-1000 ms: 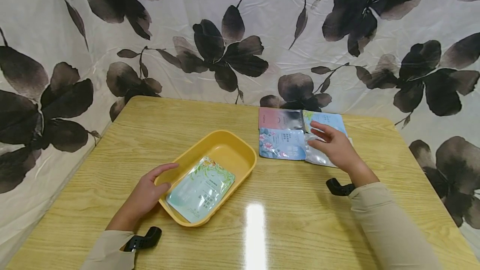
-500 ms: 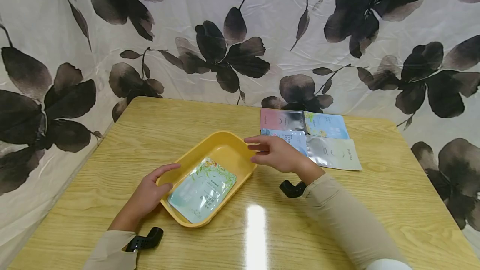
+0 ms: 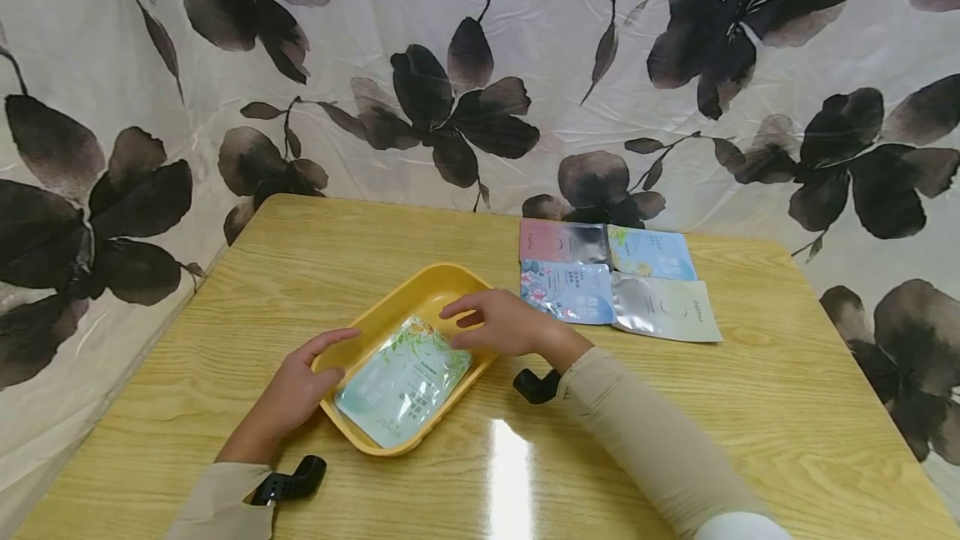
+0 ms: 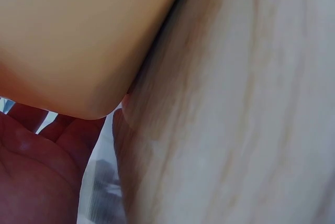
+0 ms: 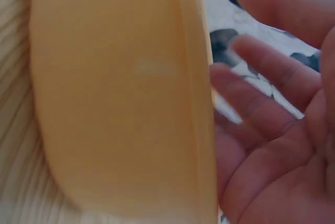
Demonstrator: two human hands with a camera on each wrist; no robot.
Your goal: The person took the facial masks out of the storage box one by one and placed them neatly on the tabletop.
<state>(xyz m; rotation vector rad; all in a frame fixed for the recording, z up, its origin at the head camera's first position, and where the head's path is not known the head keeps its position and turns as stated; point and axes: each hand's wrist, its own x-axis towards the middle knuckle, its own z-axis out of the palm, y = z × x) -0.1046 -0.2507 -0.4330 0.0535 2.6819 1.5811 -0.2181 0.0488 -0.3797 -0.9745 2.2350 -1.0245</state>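
A yellow plastic tray (image 3: 408, 277) lies slantwise on the table, left of its middle. Inside it rests a pale green face mask packet (image 3: 405, 382) with leafy print. My left hand (image 3: 300, 377) holds the tray at its left rim, and the left wrist view has the palm (image 4: 42, 171) close against the outer wall. Over the right rim reaches my right hand (image 3: 502, 323), fingers loosely bent above the packet's upper end and holding nothing. In the right wrist view its spread fingers (image 5: 261, 98) show beyond the tray's rim (image 5: 201, 103).
Several more mask packets lie in a block at the back right: a pink and black one (image 3: 558, 242), a light blue one (image 3: 656, 252), a blue floral one (image 3: 566, 294) and a silver one (image 3: 667, 307). A floral cloth (image 3: 570, 107) hangs behind the wooden table (image 3: 420, 498).
My right hand has moved left from above the packets at the back right to over the tray. The left hand and the tray have stayed in place.
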